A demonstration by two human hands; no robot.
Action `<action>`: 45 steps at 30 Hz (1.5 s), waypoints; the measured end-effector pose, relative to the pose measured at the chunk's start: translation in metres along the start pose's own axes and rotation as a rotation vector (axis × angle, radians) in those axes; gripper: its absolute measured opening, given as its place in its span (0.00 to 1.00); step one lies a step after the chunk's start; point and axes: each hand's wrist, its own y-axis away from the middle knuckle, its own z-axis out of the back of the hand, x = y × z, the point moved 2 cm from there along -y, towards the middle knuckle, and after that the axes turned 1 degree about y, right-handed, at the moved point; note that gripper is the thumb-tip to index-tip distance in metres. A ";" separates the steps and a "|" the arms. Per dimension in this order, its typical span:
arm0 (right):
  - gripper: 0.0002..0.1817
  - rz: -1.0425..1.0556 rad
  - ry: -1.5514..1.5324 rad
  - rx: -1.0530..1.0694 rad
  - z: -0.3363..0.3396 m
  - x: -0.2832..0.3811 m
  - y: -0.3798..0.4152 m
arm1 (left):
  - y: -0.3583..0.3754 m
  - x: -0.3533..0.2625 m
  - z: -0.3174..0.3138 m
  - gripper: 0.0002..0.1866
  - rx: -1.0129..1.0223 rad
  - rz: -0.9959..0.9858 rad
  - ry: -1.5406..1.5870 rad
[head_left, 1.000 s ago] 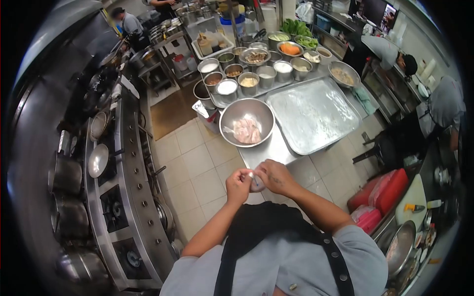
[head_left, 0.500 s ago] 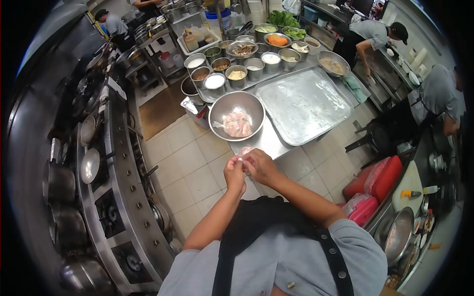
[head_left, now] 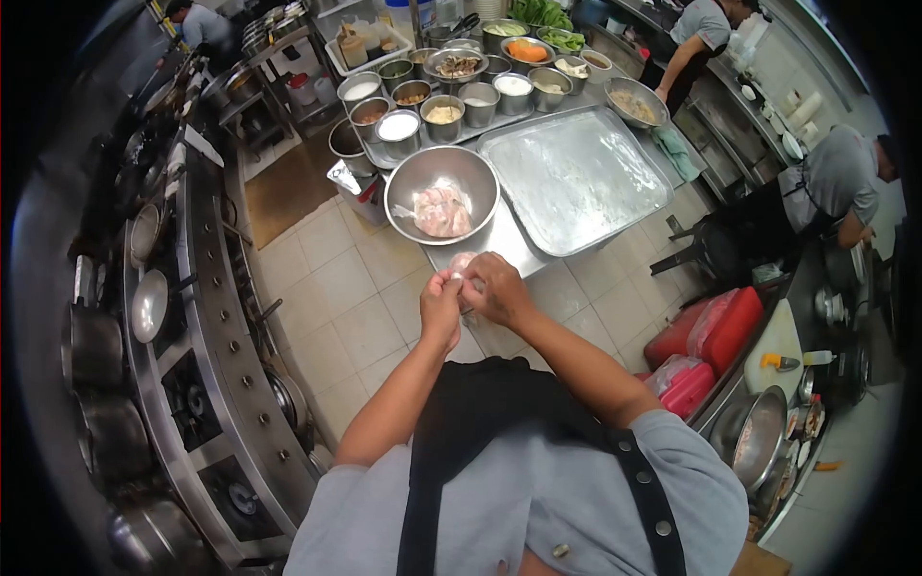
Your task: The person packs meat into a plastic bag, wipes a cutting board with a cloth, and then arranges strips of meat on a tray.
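Both hands come nearer to steel bowl (head_left: 411, 180). L hand (head_left: 441, 307) & R hand (head_left: 501, 290) pinch sm. pinkish bag (head_left: 463, 260), just on near side of bowl; tray (head_left: 576, 178) R of bowl, tubs (head_left: 400, 147) behind. Bag partly hidden, contents unclear.

Shows bare, shiny metal at the near edge of the stainless steel worktop (head_left: 511, 242). Carries a deep, round stainless steel bowl (head_left: 410, 175) by the near left corner. Just right of that, bears a large, rectangular silver metal tray with rounded corners (head_left: 576, 178), smeared with wet-looking patches. Towards the far left corner, holds a flat grey metal tray (head_left: 511, 121) crowded with round steel containers (head_left: 400, 149). Along the right edge, supports a wide, shallow steel bowl (head_left: 620, 115) and a crumpled pale green cloth (head_left: 676, 154).
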 end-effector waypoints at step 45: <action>0.10 -0.134 0.035 0.130 0.007 -0.012 0.001 | -0.020 -0.018 0.013 0.08 0.157 0.036 -0.323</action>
